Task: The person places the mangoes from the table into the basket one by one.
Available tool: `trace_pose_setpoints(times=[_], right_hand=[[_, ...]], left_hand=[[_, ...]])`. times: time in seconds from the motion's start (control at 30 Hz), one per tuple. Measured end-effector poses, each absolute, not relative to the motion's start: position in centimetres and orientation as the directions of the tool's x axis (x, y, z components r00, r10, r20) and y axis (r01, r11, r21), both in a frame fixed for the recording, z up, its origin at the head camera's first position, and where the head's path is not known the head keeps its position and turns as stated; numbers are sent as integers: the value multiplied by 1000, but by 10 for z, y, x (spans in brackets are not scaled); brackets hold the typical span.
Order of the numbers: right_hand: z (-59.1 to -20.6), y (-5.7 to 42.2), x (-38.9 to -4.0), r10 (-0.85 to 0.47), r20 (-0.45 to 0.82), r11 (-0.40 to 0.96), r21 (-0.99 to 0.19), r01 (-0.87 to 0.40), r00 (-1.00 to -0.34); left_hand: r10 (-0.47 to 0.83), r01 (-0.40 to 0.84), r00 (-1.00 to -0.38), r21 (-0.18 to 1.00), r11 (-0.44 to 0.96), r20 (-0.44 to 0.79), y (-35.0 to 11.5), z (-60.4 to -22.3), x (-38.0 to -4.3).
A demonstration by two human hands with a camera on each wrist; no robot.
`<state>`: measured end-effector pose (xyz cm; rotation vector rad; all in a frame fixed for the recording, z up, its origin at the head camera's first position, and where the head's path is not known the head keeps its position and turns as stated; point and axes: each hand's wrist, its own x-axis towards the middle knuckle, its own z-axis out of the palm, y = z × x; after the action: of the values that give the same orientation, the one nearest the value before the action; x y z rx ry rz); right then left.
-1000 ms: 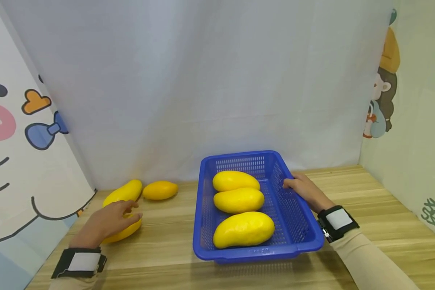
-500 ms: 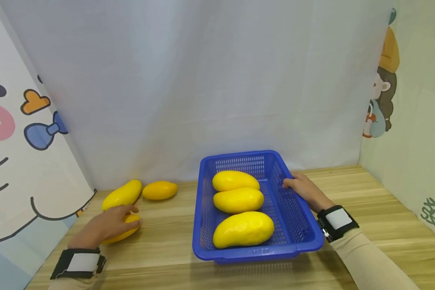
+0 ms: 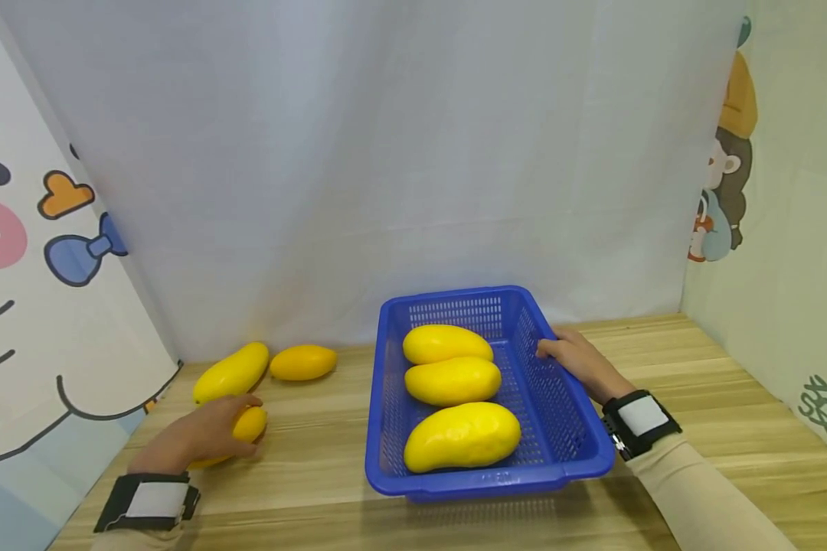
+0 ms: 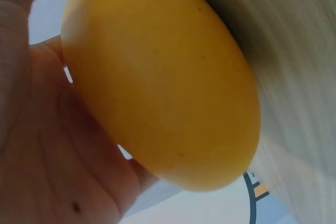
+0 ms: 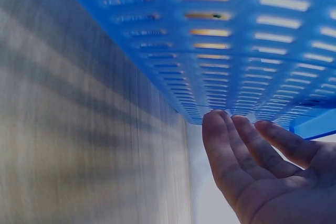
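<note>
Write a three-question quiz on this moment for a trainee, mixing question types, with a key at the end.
1. How many yellow fruits lie in the blue basket?
2. True or false: the left hand is holding the basket.
3. In the head view, which edge of the basket does the right hand grip?
A) the near edge
B) the right edge
C) the far edge

Key
1. Three.
2. False: the left hand holds an orange-yellow fruit outside the basket.
3. B.
</note>
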<state>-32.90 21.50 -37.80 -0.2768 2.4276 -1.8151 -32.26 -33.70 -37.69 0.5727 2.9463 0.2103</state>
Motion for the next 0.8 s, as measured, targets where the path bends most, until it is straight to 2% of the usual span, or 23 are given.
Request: trace_pose_setpoints(times=[0.4,0.8], right_hand=[[-379,215,-330,-198,22,255,-964,-73,-980],[-380,215,-331,-211,29,239,-968,-80,-977]], left_hand=[[391,369,-914,172,913,-113,-338,-376,-322],[403,389,-914,181,903,-47,-335,-372,-322]])
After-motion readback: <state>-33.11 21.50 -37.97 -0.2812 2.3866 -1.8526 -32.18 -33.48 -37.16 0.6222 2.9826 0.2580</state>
